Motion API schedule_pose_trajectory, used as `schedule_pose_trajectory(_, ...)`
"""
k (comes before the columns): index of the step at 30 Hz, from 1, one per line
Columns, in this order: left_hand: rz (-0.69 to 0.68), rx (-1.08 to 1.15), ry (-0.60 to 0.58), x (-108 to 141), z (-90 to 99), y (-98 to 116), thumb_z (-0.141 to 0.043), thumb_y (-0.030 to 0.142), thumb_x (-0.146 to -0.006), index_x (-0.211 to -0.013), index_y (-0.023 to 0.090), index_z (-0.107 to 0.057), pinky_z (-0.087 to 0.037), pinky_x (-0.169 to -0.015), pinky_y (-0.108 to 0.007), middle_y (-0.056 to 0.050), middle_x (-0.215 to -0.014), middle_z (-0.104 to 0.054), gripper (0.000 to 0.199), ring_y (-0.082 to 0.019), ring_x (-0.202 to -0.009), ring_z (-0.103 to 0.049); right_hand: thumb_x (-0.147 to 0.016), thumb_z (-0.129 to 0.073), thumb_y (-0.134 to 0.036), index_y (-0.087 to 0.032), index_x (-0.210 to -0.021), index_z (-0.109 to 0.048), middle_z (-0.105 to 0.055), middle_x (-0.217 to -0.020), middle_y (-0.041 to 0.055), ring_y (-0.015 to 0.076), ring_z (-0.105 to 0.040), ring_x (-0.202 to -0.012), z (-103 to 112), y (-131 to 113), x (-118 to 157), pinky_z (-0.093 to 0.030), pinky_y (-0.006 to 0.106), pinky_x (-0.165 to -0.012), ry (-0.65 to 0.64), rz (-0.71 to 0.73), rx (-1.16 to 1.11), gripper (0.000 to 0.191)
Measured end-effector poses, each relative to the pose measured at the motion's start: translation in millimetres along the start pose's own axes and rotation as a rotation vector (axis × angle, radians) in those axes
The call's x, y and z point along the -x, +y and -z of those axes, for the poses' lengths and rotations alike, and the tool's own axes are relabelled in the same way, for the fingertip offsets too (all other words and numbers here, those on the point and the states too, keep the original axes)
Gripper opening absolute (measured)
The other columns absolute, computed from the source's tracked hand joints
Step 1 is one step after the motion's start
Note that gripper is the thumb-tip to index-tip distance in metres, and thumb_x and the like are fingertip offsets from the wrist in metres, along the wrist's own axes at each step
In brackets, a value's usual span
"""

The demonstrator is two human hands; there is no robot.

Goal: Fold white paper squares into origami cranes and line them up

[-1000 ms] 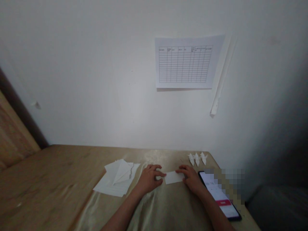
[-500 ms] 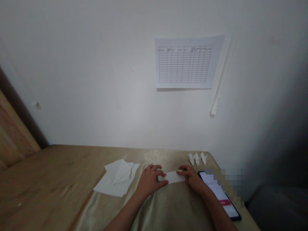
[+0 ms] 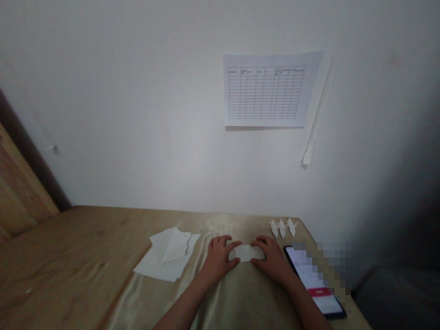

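Note:
A small white paper rectangle lies on the cloth-covered table between my two hands. My left hand has its thumb and index finger at the paper's left end. At the right end, my right hand touches it with thumb and index finger. Left of my left hand lies a loose pile of white paper sheets, a folded piece on top. Three small folded white paper figures stand in a row behind my right hand.
A phone with a lit screen lies right of my right forearm, partly pixelated. The table meets a white wall bearing a printed grid sheet. A wooden panel is at the far left.
My right thumb has come out to the front edge of the paper, and my left index finger has moved to its back edge. Both hands now frame the paper's ends.

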State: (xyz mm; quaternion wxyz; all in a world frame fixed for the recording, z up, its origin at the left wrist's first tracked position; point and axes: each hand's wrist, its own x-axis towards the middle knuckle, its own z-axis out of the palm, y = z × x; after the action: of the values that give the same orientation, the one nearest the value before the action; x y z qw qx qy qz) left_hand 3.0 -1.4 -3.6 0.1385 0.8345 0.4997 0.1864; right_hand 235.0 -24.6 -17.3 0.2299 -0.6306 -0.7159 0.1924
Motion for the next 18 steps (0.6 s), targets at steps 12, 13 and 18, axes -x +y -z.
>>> schedule_pose_trajectory(12, 0.139, -0.041, 0.039, -5.2, -15.7, 26.0, -0.07, 0.055, -0.076, -0.104, 0.034, -0.07, -0.01, -0.117, -0.066, -0.003, -0.141, -0.055, 0.036, -0.033, -0.135, -0.041, -0.074, -0.063, -0.029, -0.03, -0.12, -0.067, -0.055, -0.135, 0.0057, 0.0267, -0.043, -0.134, -6.3, 2.4, -7.8, -0.027, 0.041, -0.116, 0.017, -0.025, 0.041, 0.046)
schedule_pose_trajectory(13, 0.146, -0.044, 0.046, -5.7, -17.2, 27.4, -0.07, 0.055, -0.076, -0.104, 0.033, -0.069, -0.01, -0.117, -0.067, -0.004, -0.14, -0.055, 0.036, -0.033, -0.135, -0.041, -0.074, -0.063, -0.03, -0.03, -0.12, -0.067, -0.055, -0.134, 0.0058, 0.027, -0.043, -0.133, -7.2, 2.2, -7.9, -0.027, 0.041, -0.116, 0.025, -0.029, 0.046, 0.046)
schedule_pose_trajectory(18, 0.167, -0.064, 0.078, -7.2, -22.3, 33.0, -0.069, 0.056, -0.075, -0.104, 0.031, -0.067, -0.01, -0.116, -0.069, -0.006, -0.138, -0.056, 0.038, -0.034, -0.134, -0.041, -0.072, -0.067, -0.034, -0.03, -0.118, -0.068, -0.056, -0.133, 0.0056, 0.0271, -0.044, -0.132, -9.9, -0.7, -8.4, -0.028, 0.04, -0.115, 0.043, -0.037, 0.053, 0.046)
